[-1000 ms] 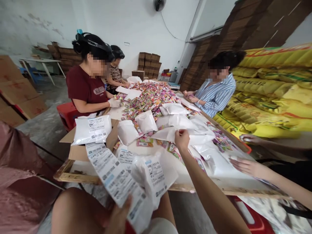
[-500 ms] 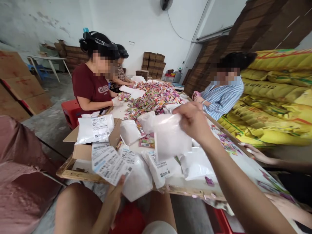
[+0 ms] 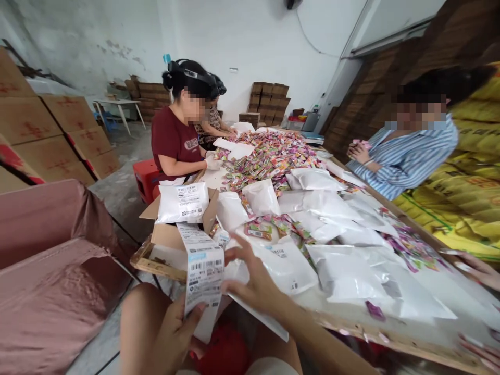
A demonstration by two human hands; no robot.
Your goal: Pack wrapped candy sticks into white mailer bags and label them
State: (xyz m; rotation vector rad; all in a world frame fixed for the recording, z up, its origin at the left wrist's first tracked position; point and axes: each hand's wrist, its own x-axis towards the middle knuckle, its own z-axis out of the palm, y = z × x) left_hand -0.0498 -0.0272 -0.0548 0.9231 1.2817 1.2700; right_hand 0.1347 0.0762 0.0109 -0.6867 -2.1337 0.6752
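By the near edge of the counter (image 3: 322, 303), we are steadying labels (image 3: 203, 276), left hand (image 3: 174, 330) pinching them, right hand (image 3: 255, 278) spread alongside; the next move is probably needing fingertip care.

The finest print on my label strip (image 3: 205, 265) was too small to read, and my left hand (image 3: 177, 325) hid part of its lower end. My right hand (image 3: 253, 273) covered some of a white bag (image 3: 237, 271). The top of my view cut off the wall fan (image 3: 292, 4); the right side cropped a co-worker's hand (image 3: 482, 351) and the counter (image 3: 333, 311). A person in maroon (image 3: 172, 136) partly hid a farther person (image 3: 213, 122)
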